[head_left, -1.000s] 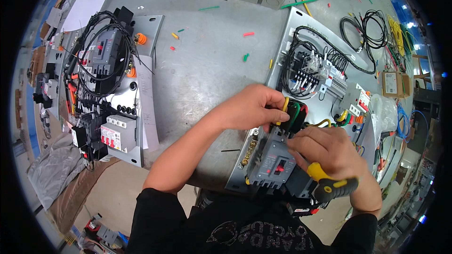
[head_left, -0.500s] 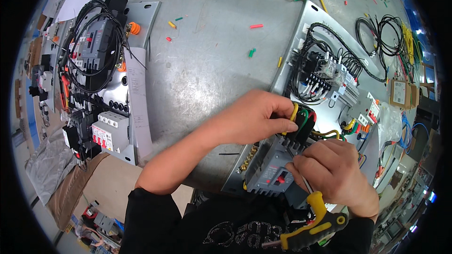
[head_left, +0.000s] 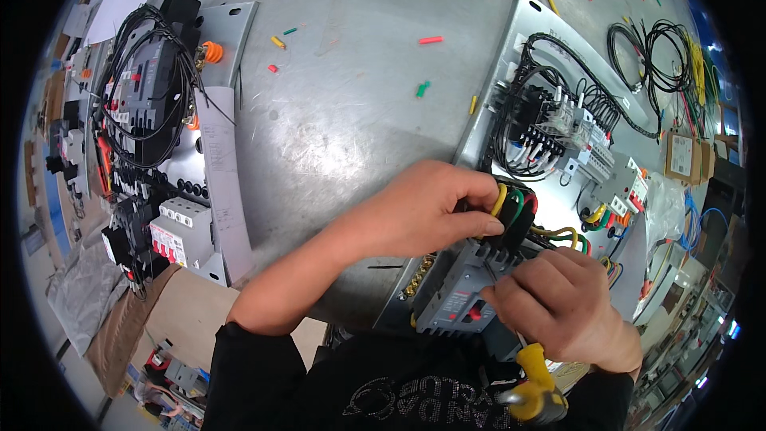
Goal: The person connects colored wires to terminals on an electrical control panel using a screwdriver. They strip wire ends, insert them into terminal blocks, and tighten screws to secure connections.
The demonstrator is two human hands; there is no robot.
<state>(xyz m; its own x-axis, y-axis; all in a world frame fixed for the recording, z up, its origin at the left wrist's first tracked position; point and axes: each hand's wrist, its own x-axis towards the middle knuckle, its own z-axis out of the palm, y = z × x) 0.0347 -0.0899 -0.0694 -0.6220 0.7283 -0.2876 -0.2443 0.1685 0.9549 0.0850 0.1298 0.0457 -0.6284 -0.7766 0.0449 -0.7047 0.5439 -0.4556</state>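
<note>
My left hand point(head_left: 423, 207) pinches a yellow wire point(head_left: 500, 200) at the top end of a grey moulded-case circuit breaker point(head_left: 455, 297). A green wire point(head_left: 517, 207) and a red wire point(head_left: 532, 204) curve down beside it into the breaker's terminals. My right hand point(head_left: 554, 303) is closed around the shaft of a screwdriver with a yellow and black handle point(head_left: 535, 389). The handle hangs below the hand, and the shaft slants up toward the terminals. Fingers partly hide the tip, so its exact contact cannot be seen. The breaker's red switch lever point(head_left: 475, 313) faces up.
The breaker sits on a metal mounting plate point(head_left: 517, 25) with relays and terminal blocks point(head_left: 590, 156). Another wired panel point(head_left: 231, 40) stands at left, with coiled black cables point(head_left: 159, 96). Wire offcuts point(head_left: 431, 40) lie on the metal table point(head_left: 351, 112). A cardboard box point(head_left: 681, 156) stands at right.
The screwdriver handle has turned, its grip swinging from pointing right to hanging below my right hand. My left hand stays on the yellow wire. The view has shifted slightly.
</note>
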